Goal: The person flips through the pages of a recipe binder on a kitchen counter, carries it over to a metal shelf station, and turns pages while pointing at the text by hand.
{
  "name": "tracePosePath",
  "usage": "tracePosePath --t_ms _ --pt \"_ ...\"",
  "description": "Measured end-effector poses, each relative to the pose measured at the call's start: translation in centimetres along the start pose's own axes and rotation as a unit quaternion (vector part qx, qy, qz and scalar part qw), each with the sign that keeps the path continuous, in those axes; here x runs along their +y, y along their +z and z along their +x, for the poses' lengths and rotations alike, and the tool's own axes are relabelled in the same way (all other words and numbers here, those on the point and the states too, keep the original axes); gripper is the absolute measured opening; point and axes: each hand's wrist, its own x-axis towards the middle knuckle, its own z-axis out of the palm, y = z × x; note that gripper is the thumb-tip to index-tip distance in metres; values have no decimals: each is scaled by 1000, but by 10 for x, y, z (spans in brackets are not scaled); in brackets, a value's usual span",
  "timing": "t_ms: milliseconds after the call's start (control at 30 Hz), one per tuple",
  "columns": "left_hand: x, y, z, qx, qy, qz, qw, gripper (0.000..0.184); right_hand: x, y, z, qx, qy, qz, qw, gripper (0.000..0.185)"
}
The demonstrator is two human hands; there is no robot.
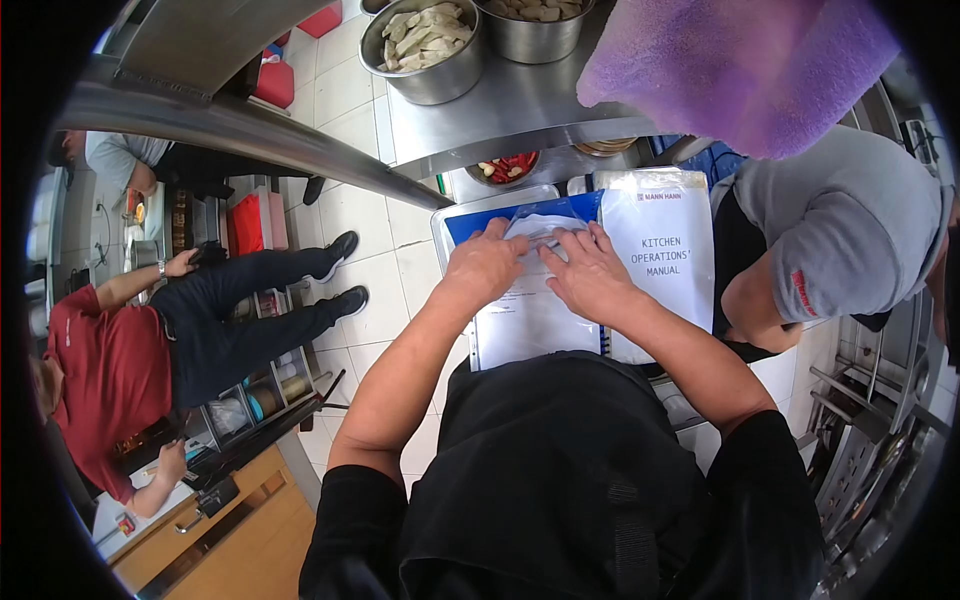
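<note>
A binder lies open in front of me, with a sleeved cover page (pixel 660 240) reading "Kitchen Operations' Manual" on the right side. On its left side is a printed page (pixel 520 325) over a blue backing (pixel 465 226). My left hand (pixel 487 262) rests at the upper left of that page, fingers curled onto the bunched top of a clear sleeve (pixel 548 220). From the right, my right hand (pixel 585 272) touches the same bunched sleeve and paper, its fingers bent. Both hands' fingertips press on the sleeve's edge, close together.
Two metal pots (pixel 428 85) (pixel 535 30) of pale cut pieces stand on a steel counter (pixel 440 130). A bowl of red and pale items (pixel 507 167) sits below. A purple towel (pixel 730 70) hangs upper right. People stand at left (pixel 110 360) and right (pixel 850 220).
</note>
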Motion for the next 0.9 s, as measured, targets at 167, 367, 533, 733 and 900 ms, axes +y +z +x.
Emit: tracePosePath --t_ms 167,367,533,733,900 --pt "-3 9 6 -1 -16 20 1000 31 1 3 -1 8 -4 -19 1000 55" --pt "-3 13 5 22 -18 39 999 25 1 4 -2 5 -1 -23 1000 57" --pt "-11 25 15 57 -23 39 997 26 2 7 -2 17 -6 -22 1000 55" --pt "-14 21 20 24 -31 56 998 29 3 11 0 38 -8 -17 999 49" --pt "-18 19 25 13 -35 51 998 31 5 8 7 26 -9 8 1000 44"
